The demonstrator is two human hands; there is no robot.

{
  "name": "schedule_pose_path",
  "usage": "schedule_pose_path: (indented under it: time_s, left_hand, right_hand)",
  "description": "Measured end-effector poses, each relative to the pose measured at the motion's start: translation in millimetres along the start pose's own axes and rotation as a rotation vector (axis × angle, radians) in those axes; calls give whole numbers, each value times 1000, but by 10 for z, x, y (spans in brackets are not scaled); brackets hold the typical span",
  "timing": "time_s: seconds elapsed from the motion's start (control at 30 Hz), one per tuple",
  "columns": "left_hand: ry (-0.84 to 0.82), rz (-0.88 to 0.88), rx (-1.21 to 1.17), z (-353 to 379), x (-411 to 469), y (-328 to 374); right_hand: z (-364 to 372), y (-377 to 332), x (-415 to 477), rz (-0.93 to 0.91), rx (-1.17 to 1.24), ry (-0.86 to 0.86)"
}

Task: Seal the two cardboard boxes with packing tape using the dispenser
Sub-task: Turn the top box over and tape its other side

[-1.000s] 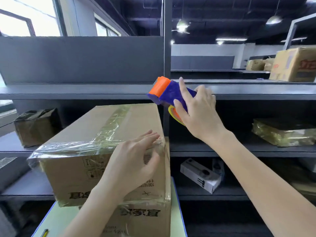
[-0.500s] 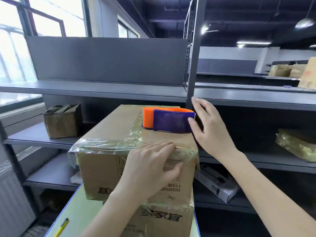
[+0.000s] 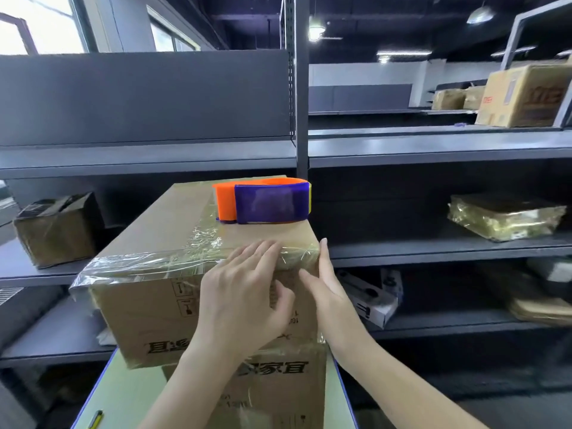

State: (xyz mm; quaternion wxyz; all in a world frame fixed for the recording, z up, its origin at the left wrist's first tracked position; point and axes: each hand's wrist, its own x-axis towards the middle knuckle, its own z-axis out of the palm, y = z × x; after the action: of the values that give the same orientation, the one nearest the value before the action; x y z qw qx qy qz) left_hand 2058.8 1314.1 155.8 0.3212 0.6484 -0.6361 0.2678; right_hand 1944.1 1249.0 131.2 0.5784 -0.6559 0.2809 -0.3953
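Head view: at the lower left a pale tabletop (image 3: 123, 397) carries two cardboard boxes, stacked. The upper box (image 3: 145, 308) sits skewed to the left over the lower box (image 3: 278, 388). A band of clear tape (image 3: 139, 264) runs along the upper box's front top edge, wrinkled, and its left end stands loose off the corner. Near frame centre the left hand (image 3: 244, 305) lies on that edge, its fingers (image 3: 263, 252) straight and pressing the tape down, gripping nothing. Above it, at the far right of the box top, the one orange and blue dispenser (image 3: 266, 202) rests free of either hand. Just right of centre the right hand (image 3: 328, 289) is flat against the box's right corner, fingers extended and holding nothing. Count: two boxes, one dispenser, two hands. Likely risks: hard smoothing could slide the offset upper box or shake the dispenser off its edge. The loose tape tail may fold onto itself, and the wrinkles could leave the seam poorly stuck.
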Motion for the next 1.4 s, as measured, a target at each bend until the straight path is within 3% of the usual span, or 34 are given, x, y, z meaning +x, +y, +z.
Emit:
schedule_pose_path:
  time_s: [0.17, 0.3, 0.6, 0.83, 0.9, 0.97, 1.03, 1.17, 1.27, 1.4]
  left_hand:
    - [-29, 26, -13, -43, 56, -39]
    - [-26, 166, -25, 67, 114, -64]
    - [286, 324, 32, 524, 1, -51]
    - [196, 437, 29, 602, -35, -175]
    - [223, 452, 85, 679, -28, -203]
    - [273, 445, 101, 753, -19, -200]
    - [307, 416, 54, 774, -18, -166]
    - [266, 372, -165, 636, -90, -154]
    - [299, 352, -247, 480, -117, -224]
    - [395, 226, -54, 390, -81, -310]
  right_hand:
    - [-244, -19, -127, -4, -165, 36]
    - [-81, 102, -242, -88, -244, 57]
    - [200, 441, -234, -322, -664, 86]
    - [-143, 287, -50, -579, -377, 413]
    - [-181, 139, 69, -685, -409, 442]
    - [-195, 21, 203, -781, -523, 403]
    - [-249, -26, 359, -870, -695, 244]
    - [-425, 54, 579, -738, -627, -192]
    - [-485, 132, 614, -708, -531, -210]
    - [-482, 152, 662, -892, -628, -97]
